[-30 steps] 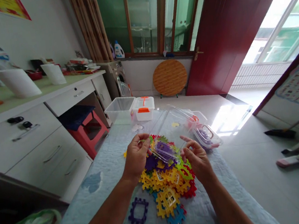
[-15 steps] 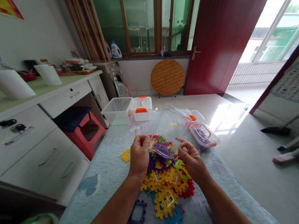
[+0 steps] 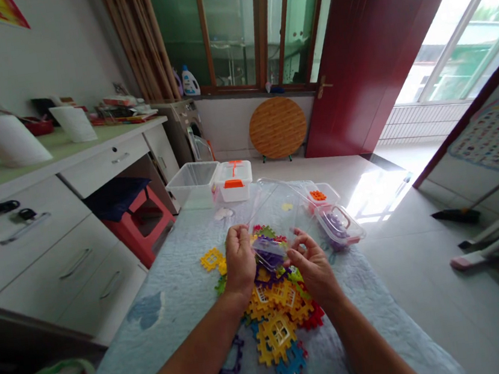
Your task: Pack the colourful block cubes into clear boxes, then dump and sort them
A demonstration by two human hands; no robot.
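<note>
- The left hand [image 3: 239, 255] and right hand [image 3: 311, 264] are close together above the desk [image 3: 176, 293], each pinched on one end of a small clear plastic case [image 3: 269, 250].
- The case is held in the air just over the pile of toy tiles. Something purple shows through it, so it seems to have pieces inside; I cannot tell whether it is latched.
- The pile of interlocking plastic tiles [image 3: 278, 311] lies loose on the blue quilted cover under the hands: yellow, red, green, blue and purple. By the look of it, most of the tiles are outside any box.
- A yellow tile [image 3: 213, 258] lies apart to the left, and a purple frame tile [image 3: 232, 362] sits near the front edge.
- Beyond the hands, a clear carry box with purple pieces [image 3: 339, 227] sits to the right, apparently already holding part of the set.
- A large clear lid [image 3: 279, 204] lies between that box and the hands.
- At the far end stand an open clear tub [image 3: 194, 178], which looks unfilled, and a box with an orange latch [image 3: 234, 179], just beside each other.
</note>
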